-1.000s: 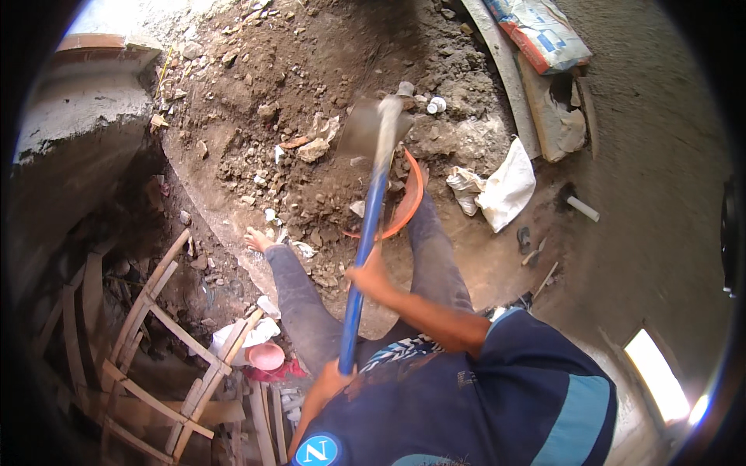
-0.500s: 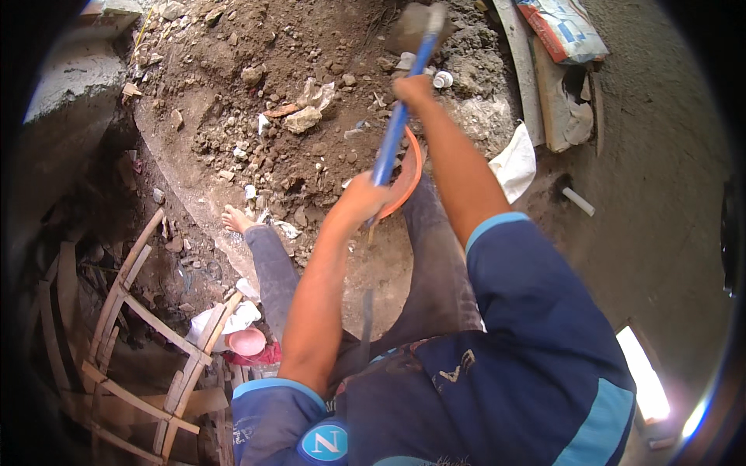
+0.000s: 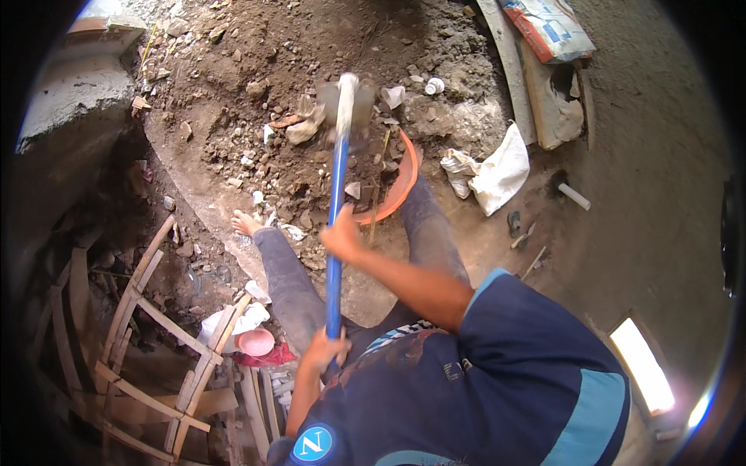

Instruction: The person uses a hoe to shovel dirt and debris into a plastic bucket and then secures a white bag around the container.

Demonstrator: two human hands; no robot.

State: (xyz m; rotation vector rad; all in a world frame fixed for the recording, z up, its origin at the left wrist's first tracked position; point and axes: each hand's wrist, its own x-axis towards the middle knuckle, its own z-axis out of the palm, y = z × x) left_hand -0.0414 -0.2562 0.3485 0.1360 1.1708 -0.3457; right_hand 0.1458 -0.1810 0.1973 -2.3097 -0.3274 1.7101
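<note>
At the rubble heap (image 3: 272, 167), I'm seeing the left hand (image 3: 322, 351) gripping a blue-handled hoe (image 3: 337, 175) low, the right hand (image 3: 342, 234) higher — some soil (image 3: 371, 167) is apparently lying in the orange basin (image 3: 406, 182), plenty is waiting outside.

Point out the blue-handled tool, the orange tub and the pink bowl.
Blue-handled tool (image 3: 339, 175): head view, on the blue part of its shaft.
Orange tub (image 3: 406, 180): head view, on its curved right side wall.
Pink bowl (image 3: 256, 342): head view, on its inside.
</note>
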